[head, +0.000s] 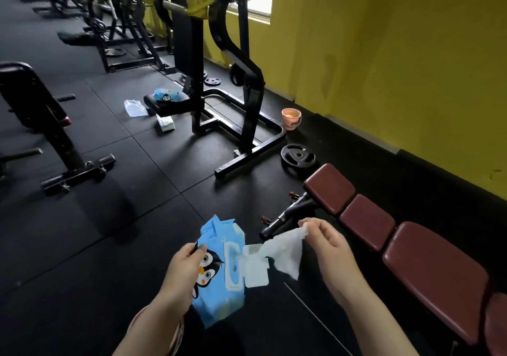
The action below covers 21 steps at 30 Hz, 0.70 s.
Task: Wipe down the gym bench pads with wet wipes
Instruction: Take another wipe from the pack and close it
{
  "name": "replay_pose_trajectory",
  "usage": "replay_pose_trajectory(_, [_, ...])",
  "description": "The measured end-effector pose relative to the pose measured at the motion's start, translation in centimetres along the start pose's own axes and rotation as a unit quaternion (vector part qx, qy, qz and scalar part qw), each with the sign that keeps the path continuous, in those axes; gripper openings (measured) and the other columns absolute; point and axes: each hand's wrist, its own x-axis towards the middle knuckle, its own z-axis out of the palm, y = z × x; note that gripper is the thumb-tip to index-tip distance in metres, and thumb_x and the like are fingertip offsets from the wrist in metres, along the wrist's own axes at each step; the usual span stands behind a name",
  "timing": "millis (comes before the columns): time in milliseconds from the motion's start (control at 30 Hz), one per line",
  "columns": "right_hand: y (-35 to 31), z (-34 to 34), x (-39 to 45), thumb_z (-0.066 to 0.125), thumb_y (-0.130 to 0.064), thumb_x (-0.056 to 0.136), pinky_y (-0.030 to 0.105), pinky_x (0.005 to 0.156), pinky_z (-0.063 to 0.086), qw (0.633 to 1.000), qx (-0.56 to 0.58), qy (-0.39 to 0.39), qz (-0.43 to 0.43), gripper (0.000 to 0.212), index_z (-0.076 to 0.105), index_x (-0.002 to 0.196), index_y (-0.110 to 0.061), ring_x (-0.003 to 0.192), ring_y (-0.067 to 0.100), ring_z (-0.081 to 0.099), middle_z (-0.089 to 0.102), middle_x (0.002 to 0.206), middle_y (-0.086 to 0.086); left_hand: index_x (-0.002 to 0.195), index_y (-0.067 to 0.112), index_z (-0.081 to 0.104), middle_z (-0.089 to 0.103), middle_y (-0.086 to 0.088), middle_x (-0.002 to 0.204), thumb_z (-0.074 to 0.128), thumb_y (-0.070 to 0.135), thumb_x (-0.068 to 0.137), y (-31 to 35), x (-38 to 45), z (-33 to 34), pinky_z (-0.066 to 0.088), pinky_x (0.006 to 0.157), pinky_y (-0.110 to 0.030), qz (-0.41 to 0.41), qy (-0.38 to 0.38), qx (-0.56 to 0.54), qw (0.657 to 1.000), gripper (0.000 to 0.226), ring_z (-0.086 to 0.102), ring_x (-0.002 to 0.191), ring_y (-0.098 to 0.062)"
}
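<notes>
Left hand (184, 266), bottom centre of frame: fingers and thumb curled round the blue wipes pack (219, 270), gripping its left side. Pack lid flap (256, 269) is flipped open to the right. Right hand (326, 243), just right of the pack: thumb and fingertips pinch the top corner of a white wipe (285, 250), other end of it at the pack opening. Bench (428, 270) with dark red pads runs along the right edge, near the right hand, not touched. Second wipes pack (166, 95) on a seat, upper centre.

Black rubber floor (115, 245) bears a weight plate (298, 155), bucket (291, 118) and maroon bench (406, 245).
</notes>
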Motion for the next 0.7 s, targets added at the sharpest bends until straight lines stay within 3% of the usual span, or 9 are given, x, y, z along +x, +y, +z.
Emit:
replay_pose_trajectory(100, [-0.4, -2.1, 3.0, 0.046, -0.023, 0.102, 0.025, 0.082, 0.052, 0.999, 0.027, -0.041, -0.001, 0.023, 0.061, 0.103, -0.006, 0.097, 0.012, 0.069, 0.073, 0.106, -0.006, 0.1, 0.004, 0.067, 0.076, -0.017, 0.089, 0.058, 0.027, 0.1, 0.2, 1.5, 0.4, 0.057, 0.057, -0.036, -0.005, 0.041, -0.033, 0.999, 0.024, 0.074, 0.074, -0.033])
replay_pose_trajectory(167, [-0.2, -2.4, 4.4, 0.044, -0.022, 0.103, 0.02, 0.071, 0.053, 0.998, -0.007, -0.06, -0.01, 0.02, 0.054, 0.099, -0.006, 0.083, 0.01, 0.069, 0.074, 0.091, -0.006, 0.099, 0.003, 0.067, 0.075, -0.019, 0.086, 0.061, 0.026, 0.098, 0.3, 2.0, 0.9, 0.057, 0.062, -0.039, -0.005, 0.049, -0.068, 0.996, 0.024, 0.072, 0.069, -0.032])
replay_pose_trajectory(267, [0.5, -0.9, 5.7, 0.046, -0.013, 0.102, 0.029, 0.068, 0.049, 0.996, -0.036, -0.076, -0.036, 0.011, 0.049, 0.092, -0.009, 0.069, 0.017, 0.059, 0.059, 0.072, 0.002, 0.091, 0.006, 0.063, 0.068, -0.01, 0.068, 0.063, 0.025, 0.097, 0.6, 2.3, 2.0, 0.049, 0.042, -0.025, -0.005, 0.048, -0.115, 0.992, 0.02, 0.062, 0.047, -0.018])
replay_pose_trajectory(300, [0.9, -0.2, 5.9, 0.047, -0.012, 0.101, 0.029, 0.066, 0.045, 0.992, -0.07, -0.088, -0.059, 0.012, 0.05, 0.09, -0.015, 0.065, 0.015, 0.052, 0.053, 0.069, -0.002, 0.09, 0.007, 0.063, 0.067, -0.009, 0.069, 0.063, 0.024, 0.096, 0.7, 2.4, 2.3, 0.048, 0.042, -0.024, -0.007, 0.045, -0.125, 0.991, 0.019, 0.062, 0.048, -0.017])
replay_pose_trajectory(367, [1.7, 1.2, 5.8, 0.049, -0.021, 0.1, 0.024, 0.059, 0.038, 0.967, -0.174, -0.152, -0.109, 0.013, 0.056, 0.095, -0.031, 0.059, 0.006, 0.043, 0.047, 0.063, -0.011, 0.096, 0.005, 0.065, 0.07, -0.014, 0.08, 0.062, 0.026, 0.097, 1.0, 2.6, 2.8, 0.053, 0.055, -0.031, -0.006, 0.037, -0.137, 0.99, 0.021, 0.066, 0.065, -0.026])
replay_pose_trajectory(433, [2.6, 2.5, 5.5, 0.046, -0.036, 0.099, 0.015, 0.057, 0.035, 0.924, -0.274, -0.222, -0.149, 0.023, 0.054, 0.119, -0.043, 0.058, 0.001, 0.042, 0.049, 0.066, -0.021, 0.101, 0.004, 0.065, 0.07, -0.017, 0.088, 0.062, 0.028, 0.097, 1.3, 2.6, 3.2, 0.052, 0.063, -0.037, 0.003, 0.036, -0.143, 0.989, 0.024, 0.064, 0.075, -0.031])
replay_pose_trajectory(500, [3.2, 3.6, 5.1, 0.039, -0.041, 0.097, 0.016, 0.071, 0.043, 0.866, -0.386, -0.254, -0.192, 0.04, 0.038, 0.136, -0.05, 0.08, -0.002, 0.053, 0.055, 0.096, -0.029, 0.093, 0.005, 0.064, 0.07, -0.012, 0.076, 0.06, 0.026, 0.098, 1.6, 2.7, 3.5, 0.052, 0.052, -0.031, 0.015, 0.038, -0.16, 0.986, 0.022, 0.065, 0.062, -0.023])
replay_pose_trajectory(567, [4.0, 4.3, 4.8, 0.033, -0.043, 0.095, 0.028, 0.08, 0.048, 0.83, -0.447, -0.258, -0.212, 0.048, 0.027, 0.143, -0.051, 0.099, 0.009, 0.056, 0.057, 0.116, -0.015, 0.082, 0.007, 0.058, 0.063, -0.003, 0.059, 0.057, 0.021, 0.1, 1.9, 3.0, 3.9, 0.046, 0.039, -0.023, 0.021, 0.055, -0.179, 0.982, 0.022, 0.058, 0.044, -0.013])
replay_pose_trajectory(700, [5.2, 5.0, 4.2, 0.029, -0.04, 0.096, 0.031, 0.068, 0.041, 0.822, -0.47, -0.271, -0.173, 0.054, 0.019, 0.147, -0.051, 0.083, 0.021, 0.06, 0.067, 0.093, 0.002, 0.081, 0.008, 0.055, 0.059, -0.001, 0.056, 0.057, 0.019, 0.099, 2.3, 3.8, 3.9, 0.042, 0.036, -0.018, 0.026, 0.1, -0.212, 0.972, 0.022, 0.052, 0.04, -0.008])
